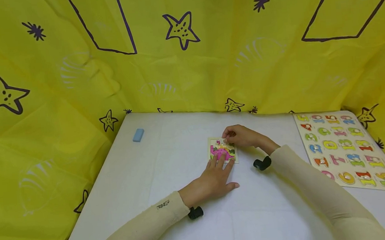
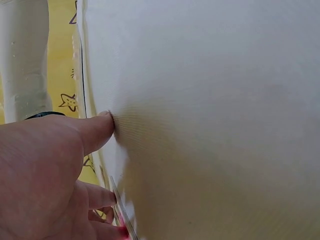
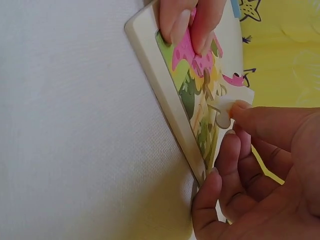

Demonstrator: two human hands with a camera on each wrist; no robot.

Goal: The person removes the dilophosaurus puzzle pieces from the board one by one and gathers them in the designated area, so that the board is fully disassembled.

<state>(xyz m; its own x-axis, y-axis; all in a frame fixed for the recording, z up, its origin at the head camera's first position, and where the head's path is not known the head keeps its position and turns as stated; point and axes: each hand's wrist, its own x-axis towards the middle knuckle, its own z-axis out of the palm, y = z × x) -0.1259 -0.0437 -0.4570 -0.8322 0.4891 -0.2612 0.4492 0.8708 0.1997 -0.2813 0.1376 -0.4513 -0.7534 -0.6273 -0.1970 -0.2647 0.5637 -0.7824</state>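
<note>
A small square jigsaw puzzle [image 1: 221, 152] with a pink dinosaur lies on the white table, set in a pale raised frame [image 3: 159, 92]. My left hand [image 1: 212, 180] reaches in from the near side; its outstretched fingertips rest on the dinosaur, and the thumb is spread away to the right. Over the far right part of the puzzle, my right hand [image 1: 242, 136] pinches a jigsaw piece [image 3: 223, 118] between thumb and index finger. That piece is tilted, with a rounded knob showing. In the right wrist view the other right fingers curl beside the frame's edge.
A light blue block [image 1: 138, 135] sits at the table's far left. Along the right side lies a large number board [image 1: 345, 149] with colourful numerals. Yellow patterned cloth [image 1: 182, 72] hangs around the table's back and sides.
</note>
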